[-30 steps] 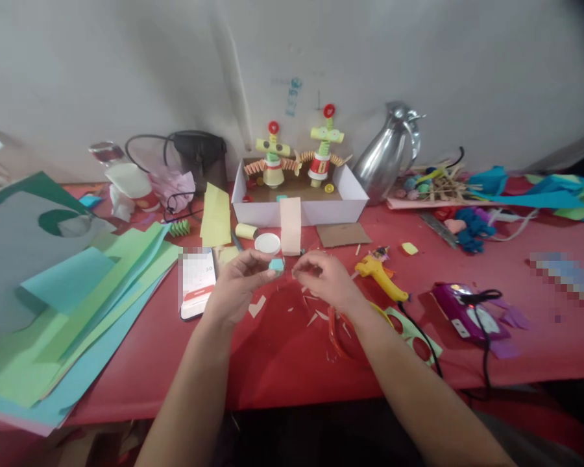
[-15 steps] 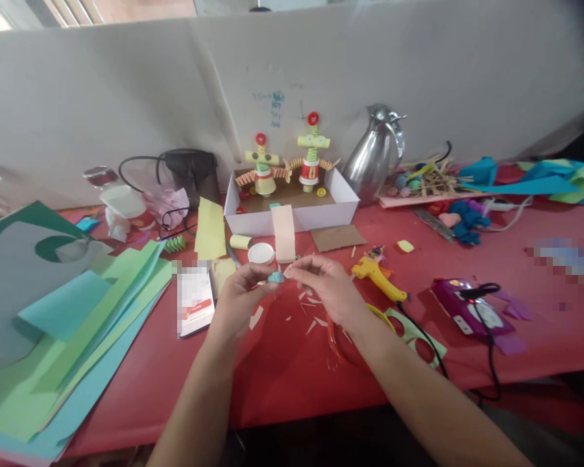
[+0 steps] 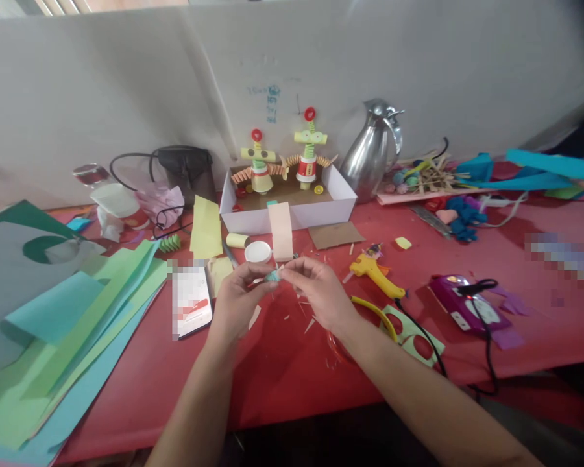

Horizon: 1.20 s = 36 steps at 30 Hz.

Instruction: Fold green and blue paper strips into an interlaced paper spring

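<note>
My left hand is closed in a pinch on a small folded blue paper piece. Opposite it, my right hand pinches a tiny pale paper bit against that piece, and the fingertips of both hands almost meet. Just behind the left fingers stands a white paper cup. A pale pink paper strip leans on the front of the box behind my hands. Small paper scraps lie on the table below.
Two paper figures stand in a white box. A yellow glue gun with a black cord, a purple power box and a steel jug are rightward. Leftward lie a phone and coloured sheets.
My right fingertips have moved left, bringing the pale bit onto the blue piece. At the far right edge, another person's hand has appeared by a blue sheet, which is lifted. The view has shifted slightly.
</note>
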{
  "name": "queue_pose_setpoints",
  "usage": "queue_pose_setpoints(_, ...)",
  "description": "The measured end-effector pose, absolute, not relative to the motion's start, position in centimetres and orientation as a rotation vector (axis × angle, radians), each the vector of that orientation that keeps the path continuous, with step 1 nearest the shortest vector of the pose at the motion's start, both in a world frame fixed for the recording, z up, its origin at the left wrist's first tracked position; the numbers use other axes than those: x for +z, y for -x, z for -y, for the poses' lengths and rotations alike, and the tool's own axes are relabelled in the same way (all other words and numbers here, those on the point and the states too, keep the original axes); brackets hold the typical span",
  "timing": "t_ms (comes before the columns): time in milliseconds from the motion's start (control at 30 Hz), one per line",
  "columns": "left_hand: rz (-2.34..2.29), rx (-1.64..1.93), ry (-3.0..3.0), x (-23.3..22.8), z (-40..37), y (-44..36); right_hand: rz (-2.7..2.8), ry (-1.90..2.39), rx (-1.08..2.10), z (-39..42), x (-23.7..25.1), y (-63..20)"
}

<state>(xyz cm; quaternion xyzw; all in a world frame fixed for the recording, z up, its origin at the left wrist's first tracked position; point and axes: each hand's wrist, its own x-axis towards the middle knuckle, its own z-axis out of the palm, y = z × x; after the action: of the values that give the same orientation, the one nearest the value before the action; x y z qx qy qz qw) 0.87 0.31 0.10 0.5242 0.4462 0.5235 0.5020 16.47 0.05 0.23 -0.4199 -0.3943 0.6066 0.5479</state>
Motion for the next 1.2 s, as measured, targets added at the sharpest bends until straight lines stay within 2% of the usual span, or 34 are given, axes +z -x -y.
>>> queue_pose_setpoints(233,-1.096,1.296,-1.249,0.18,-0.16,-1.21,1.027,1.041,1.294,0.09,-0.10,-16.21)
queue_pose_setpoints(667,-1.146,1.325,-1.358,-0.35,-0.22,-1.07,1.079,1.060,1.232,0.12,-0.43,-16.05)
queue_pose_setpoints(1200,-1.216,1.348,-1.599,-0.17,-0.05,-1.45,0.955,1.087,1.413,0.26,0.24,-16.26)
